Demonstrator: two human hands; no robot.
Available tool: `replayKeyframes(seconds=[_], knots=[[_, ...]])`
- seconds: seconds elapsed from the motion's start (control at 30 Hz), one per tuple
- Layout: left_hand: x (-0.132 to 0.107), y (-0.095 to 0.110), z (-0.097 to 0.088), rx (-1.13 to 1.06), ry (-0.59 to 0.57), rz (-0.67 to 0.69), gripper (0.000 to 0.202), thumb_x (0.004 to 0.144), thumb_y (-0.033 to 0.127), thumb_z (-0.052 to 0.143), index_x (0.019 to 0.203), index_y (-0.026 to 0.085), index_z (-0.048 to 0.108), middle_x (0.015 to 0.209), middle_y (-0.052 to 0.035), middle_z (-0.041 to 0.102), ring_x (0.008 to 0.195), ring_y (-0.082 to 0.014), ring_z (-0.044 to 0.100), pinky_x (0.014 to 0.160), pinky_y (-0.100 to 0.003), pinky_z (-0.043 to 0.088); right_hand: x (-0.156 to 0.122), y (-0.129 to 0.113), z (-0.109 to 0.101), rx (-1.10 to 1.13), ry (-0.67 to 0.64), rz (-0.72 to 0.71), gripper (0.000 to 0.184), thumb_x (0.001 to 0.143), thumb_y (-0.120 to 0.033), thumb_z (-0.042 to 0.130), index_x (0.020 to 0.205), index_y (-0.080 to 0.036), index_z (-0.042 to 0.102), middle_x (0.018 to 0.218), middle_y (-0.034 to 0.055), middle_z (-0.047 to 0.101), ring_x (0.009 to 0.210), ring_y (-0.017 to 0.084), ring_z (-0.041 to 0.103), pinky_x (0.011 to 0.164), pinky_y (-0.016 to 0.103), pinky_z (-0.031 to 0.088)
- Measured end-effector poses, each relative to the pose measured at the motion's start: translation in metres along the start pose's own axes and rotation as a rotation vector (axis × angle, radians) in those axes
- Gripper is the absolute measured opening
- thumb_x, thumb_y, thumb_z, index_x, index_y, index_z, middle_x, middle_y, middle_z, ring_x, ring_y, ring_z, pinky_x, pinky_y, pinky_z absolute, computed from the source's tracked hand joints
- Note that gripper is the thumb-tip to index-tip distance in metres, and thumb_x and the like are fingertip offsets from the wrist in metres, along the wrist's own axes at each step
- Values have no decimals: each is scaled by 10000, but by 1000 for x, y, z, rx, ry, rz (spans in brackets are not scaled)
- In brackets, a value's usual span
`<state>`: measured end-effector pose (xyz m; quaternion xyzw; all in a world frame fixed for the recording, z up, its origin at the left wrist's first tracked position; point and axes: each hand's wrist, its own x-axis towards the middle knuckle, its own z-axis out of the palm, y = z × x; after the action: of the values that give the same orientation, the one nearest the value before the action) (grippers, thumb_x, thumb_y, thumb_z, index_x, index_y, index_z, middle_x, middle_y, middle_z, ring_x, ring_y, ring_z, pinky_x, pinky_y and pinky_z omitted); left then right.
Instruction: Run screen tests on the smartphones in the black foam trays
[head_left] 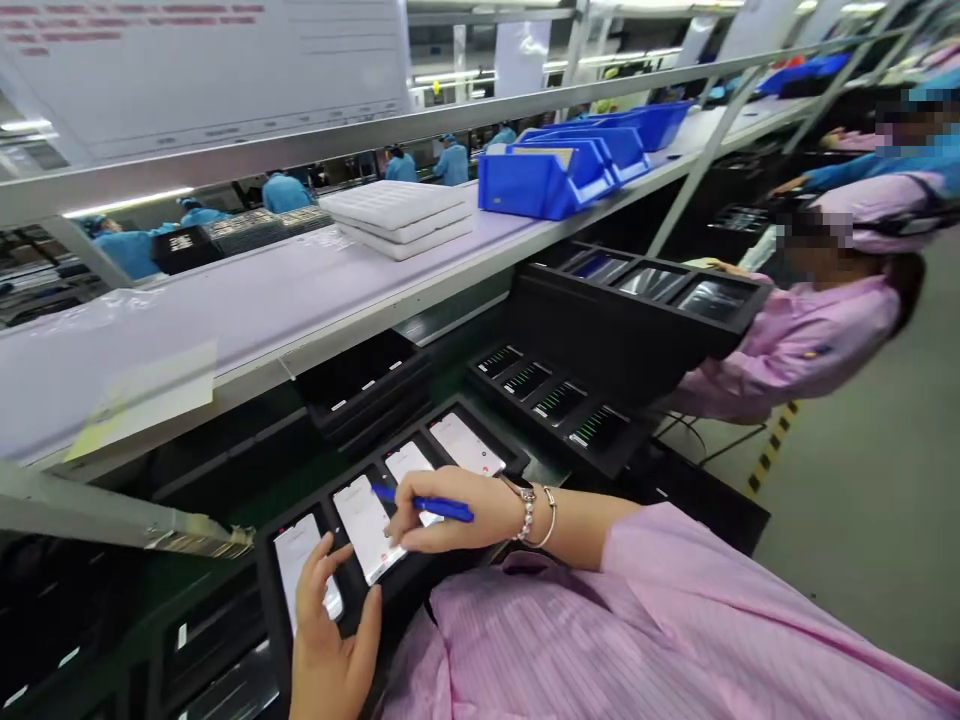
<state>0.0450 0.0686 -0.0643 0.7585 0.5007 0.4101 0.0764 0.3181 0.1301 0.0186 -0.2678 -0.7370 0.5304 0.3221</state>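
Observation:
A black tray (pixel 322 500) lies below the shelf and holds several smartphones with lit white screens in separate slots. My left hand (pixel 330 640) comes up from the bottom, its fingers apart and touching the lower edge of the leftmost phone (pixel 304 575). My right hand (pixel 442 510) reaches across from the right, holding a blue pen (pixel 424 503) over the second phone (pixel 367 530). The pen tip points left, and I cannot tell whether it touches a screen. Two more phones (pixel 466 445) sit further along, partly behind my right hand.
A second black tray (pixel 559 400) holds phones showing green bars, and a raised black rack (pixel 652 290) stands beyond it. Blue bins (pixel 547 175) and stacked white trays (pixel 397 215) sit on the white shelf (pixel 262 330). A co-worker in a pink smock (pixel 795 340) sits at right.

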Motion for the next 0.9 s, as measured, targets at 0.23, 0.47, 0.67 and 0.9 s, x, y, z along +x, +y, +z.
replayKeyframes(seconds=[0.23,0.47,0.67,0.9], knots=[[43,58,14,-21,-363,412,228,1076,337,479,968,252,662,817,-3,748,680,-174,720,611,-286,566,-40,21,9,439,-104,91,715,882,-836,623,1029,-137,626,758,-11,619,644,78,548,636,225,478],[41,80,24,-8,-449,529,346,1103,353,435,821,228,592,655,18,639,549,-160,635,521,-288,471,-69,33,10,487,-34,261,630,628,-622,964,840,-146,611,759,-12,668,650,97,630,597,196,503],[39,94,29,-126,-537,475,389,1105,296,398,749,216,535,617,26,592,528,-137,584,529,-265,452,-77,31,3,410,-46,252,563,771,-646,864,805,-160,583,754,5,677,652,133,682,589,222,544],[-1,71,2,-546,-564,-47,439,1110,324,326,711,225,481,629,1,528,583,-147,514,600,-283,455,-115,10,-61,383,443,-136,373,945,-414,753,746,-202,520,582,-53,571,549,117,621,511,210,481]])
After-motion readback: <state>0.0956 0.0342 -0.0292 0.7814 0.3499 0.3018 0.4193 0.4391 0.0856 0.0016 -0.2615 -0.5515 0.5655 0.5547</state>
